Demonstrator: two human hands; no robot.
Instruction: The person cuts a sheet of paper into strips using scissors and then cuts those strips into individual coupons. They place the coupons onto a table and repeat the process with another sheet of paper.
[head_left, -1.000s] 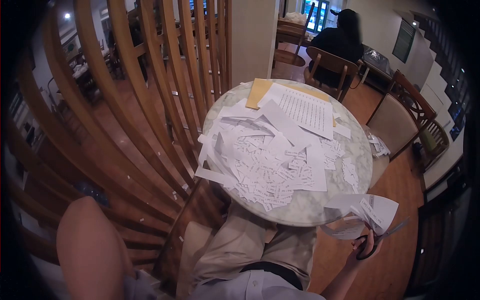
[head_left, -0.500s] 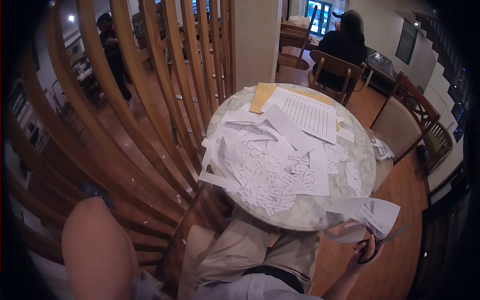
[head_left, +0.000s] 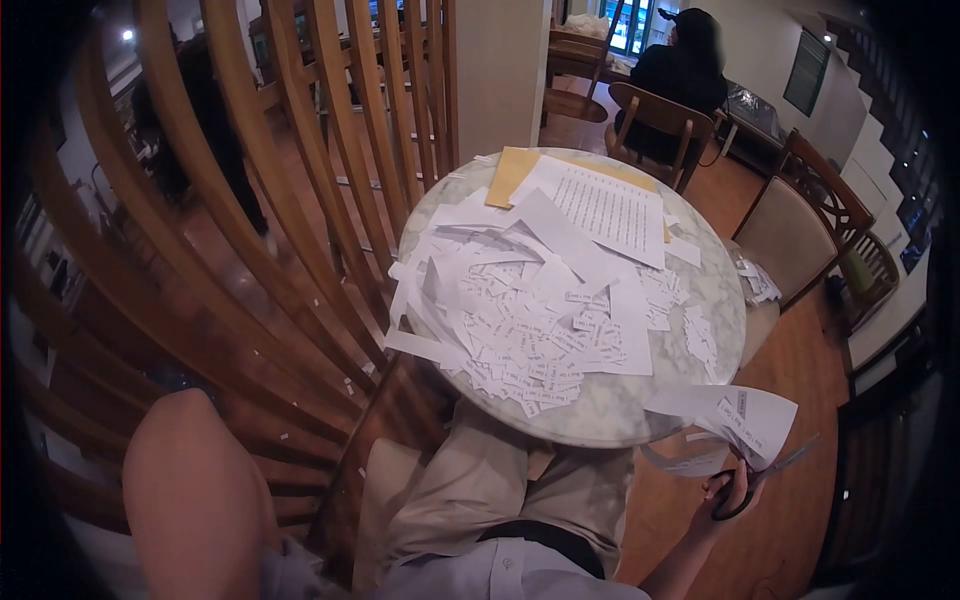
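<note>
My right hand (head_left: 735,488) is closed on a pair of scissors (head_left: 738,512) with dark finger loops, beside the table's right front edge. The blades slant up to the right. Printed paper (head_left: 768,420) with curling strips sits above that same hand, touching or held by it; the exact grip is hidden. Of my left arm (head_left: 195,490), only the bent part shows at lower left, its hand out of view. A heap of small printed paper slips (head_left: 530,345) covers the near part of the round marble table (head_left: 610,428).
A printed sheet (head_left: 605,205) lies over a yellow envelope (head_left: 513,170) at the table's far side. Wooden slats (head_left: 300,180) stand along the left. Chairs (head_left: 795,240) are at right. One person (head_left: 680,75) sits beyond the table; another (head_left: 205,130) stands behind the slats.
The view has shifted slightly, so the table appears higher and further left. My right hand stays beside the edge with scissors and paper. The person behind the slats has moved nearer.
</note>
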